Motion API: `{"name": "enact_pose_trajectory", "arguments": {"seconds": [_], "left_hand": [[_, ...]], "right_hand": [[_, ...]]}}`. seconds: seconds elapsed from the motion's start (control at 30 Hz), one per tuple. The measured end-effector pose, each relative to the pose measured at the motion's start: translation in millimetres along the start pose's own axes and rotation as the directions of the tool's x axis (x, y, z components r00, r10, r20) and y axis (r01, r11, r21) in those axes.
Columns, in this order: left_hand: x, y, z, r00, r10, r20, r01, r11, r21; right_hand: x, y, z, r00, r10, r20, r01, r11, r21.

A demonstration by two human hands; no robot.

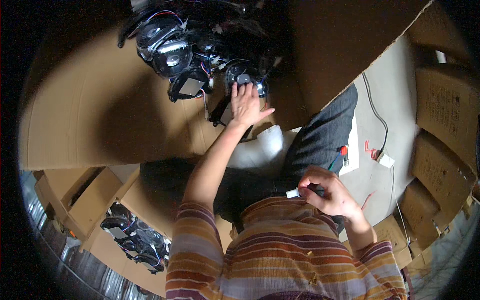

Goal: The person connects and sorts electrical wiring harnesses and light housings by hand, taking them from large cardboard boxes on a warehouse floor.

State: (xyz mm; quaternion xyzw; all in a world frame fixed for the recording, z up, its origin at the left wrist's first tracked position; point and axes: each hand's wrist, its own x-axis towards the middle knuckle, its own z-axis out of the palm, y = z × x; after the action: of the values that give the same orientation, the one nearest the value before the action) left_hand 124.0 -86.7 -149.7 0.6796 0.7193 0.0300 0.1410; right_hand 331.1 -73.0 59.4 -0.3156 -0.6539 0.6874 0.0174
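My left hand reaches forward, its fingers stretched out and thumb spread, over a black lamp unit with a shiny round lens. The fingertips lie at or on this unit; I cannot tell how firmly they touch. Beneath the palm is another black part with a flat grey plate, partly covered. Close to my waist, my right hand pinches a small white plug connector between thumb and fingers. Further black lamp units with coloured wires and white plugs are piled on the cardboard beyond.
A large cardboard sheet surrounds the pile. At lower left an open box holds more lamp units. Cardboard boxes are stacked on the right, beside a white power adapter with a cable. White foam wrap lies by my leg.
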Motion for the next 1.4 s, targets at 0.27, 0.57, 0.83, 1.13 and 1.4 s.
{"name": "enact_pose_trajectory", "arguments": {"seconds": [0.27, 0.57, 0.83, 1.13, 1.4], "left_hand": [[21.0, 31.7, 42.5, 0.927, -0.086, 0.365, -0.116, 0.86, 0.497], [-27.4, 15.3, -62.1, 0.936, -0.193, 0.294, 0.352, 0.52, -0.778], [-96.9, 37.2, -133.4, 0.99, -0.005, 0.142, 0.122, 0.534, -0.836], [-132.3, 51.6, -183.9, 0.861, 0.484, 0.156, 0.049, 0.226, -0.973], [-132.2, 61.1, -186.3, 0.61, 0.793, 0.011, -0.014, 0.025, -1.0]], "right_hand": [[-2.2, 0.5, 2.0, 0.999, -0.036, -0.03, 0.036, 0.999, 0.008], [-7.8, 7.0, 2.3, 0.999, -0.031, -0.032, 0.032, 0.999, 0.017], [-8.1, -3.6, 10.5, 0.992, -0.123, -0.031, 0.122, 0.992, -0.029], [-29.0, -35.4, -15.3, 0.957, -0.258, -0.134, 0.27, 0.959, 0.082], [-25.3, -30.5, 1.7, 0.948, -0.306, 0.092, 0.309, 0.951, -0.015]]}}
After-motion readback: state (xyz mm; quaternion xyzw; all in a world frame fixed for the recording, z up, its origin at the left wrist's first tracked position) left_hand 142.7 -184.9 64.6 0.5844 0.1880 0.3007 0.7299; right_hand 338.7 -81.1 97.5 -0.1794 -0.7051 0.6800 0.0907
